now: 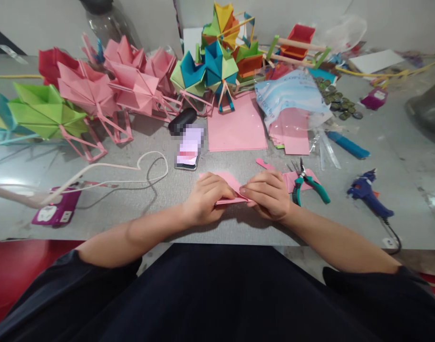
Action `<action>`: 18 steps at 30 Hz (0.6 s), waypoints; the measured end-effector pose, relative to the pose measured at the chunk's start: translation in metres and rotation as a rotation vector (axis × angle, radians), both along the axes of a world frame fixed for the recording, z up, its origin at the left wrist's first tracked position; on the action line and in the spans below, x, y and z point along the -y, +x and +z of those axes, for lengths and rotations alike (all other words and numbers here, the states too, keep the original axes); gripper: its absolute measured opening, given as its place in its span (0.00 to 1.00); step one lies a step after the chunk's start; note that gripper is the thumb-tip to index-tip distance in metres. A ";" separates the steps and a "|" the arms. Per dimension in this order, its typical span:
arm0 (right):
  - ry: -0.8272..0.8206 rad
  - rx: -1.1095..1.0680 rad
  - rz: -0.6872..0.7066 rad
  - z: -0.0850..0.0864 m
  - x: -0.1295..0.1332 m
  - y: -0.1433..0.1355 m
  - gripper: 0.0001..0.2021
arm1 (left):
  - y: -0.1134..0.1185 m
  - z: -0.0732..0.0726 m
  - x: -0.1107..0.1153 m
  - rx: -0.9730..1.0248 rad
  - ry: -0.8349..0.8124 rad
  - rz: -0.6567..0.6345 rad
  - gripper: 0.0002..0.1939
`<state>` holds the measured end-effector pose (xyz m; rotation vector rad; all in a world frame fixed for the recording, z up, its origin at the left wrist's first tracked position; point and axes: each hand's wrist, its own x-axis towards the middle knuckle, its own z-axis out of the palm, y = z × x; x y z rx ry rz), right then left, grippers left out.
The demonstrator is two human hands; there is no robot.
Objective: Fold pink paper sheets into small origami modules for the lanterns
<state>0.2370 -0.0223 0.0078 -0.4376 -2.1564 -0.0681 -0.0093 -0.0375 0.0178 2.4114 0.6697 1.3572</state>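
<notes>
Between my hands is a piece of folded pink paper [230,180], held just above the near part of the grey table. My left hand [209,198] grips its left side, thumb pressed along the fold. On the other side, my right hand [269,195] pinches the right end, fingers on top and thumb beneath. The paper's near edge shows several layers; part of it is hidden by my fingers. Right of my right hand lie green-handled pliers [312,184], resting over another pink paper piece [290,182]. A small pink strip [264,164] lies just beyond that hand.
Folded paper models [131,85] line the back. A phone [189,148] and a black case [182,121] lie ahead, beside pink sheets [236,126] and a plastic bag [292,97]. A blue glue gun [371,194] is at right; a purple power socket [56,206] and white cable at left.
</notes>
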 end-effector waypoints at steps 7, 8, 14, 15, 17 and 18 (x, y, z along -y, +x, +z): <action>0.015 -0.039 0.042 0.006 0.002 -0.004 0.11 | 0.004 -0.002 0.003 0.048 0.000 -0.035 0.05; 0.018 -0.051 0.049 0.006 0.002 -0.005 0.11 | 0.004 -0.003 0.004 0.057 -0.003 -0.039 0.05; 0.000 -0.082 0.049 0.002 0.005 -0.003 0.11 | 0.007 -0.004 0.009 0.066 -0.065 -0.035 0.05; -0.009 -0.082 0.050 0.001 0.006 -0.003 0.11 | 0.008 -0.004 0.010 0.079 -0.075 -0.032 0.04; -0.028 -0.075 0.045 -0.001 0.006 -0.001 0.10 | 0.009 -0.004 0.011 0.105 -0.098 -0.040 0.03; -0.034 -0.071 0.041 -0.001 0.007 -0.001 0.10 | 0.009 -0.003 0.011 0.111 -0.112 -0.048 0.04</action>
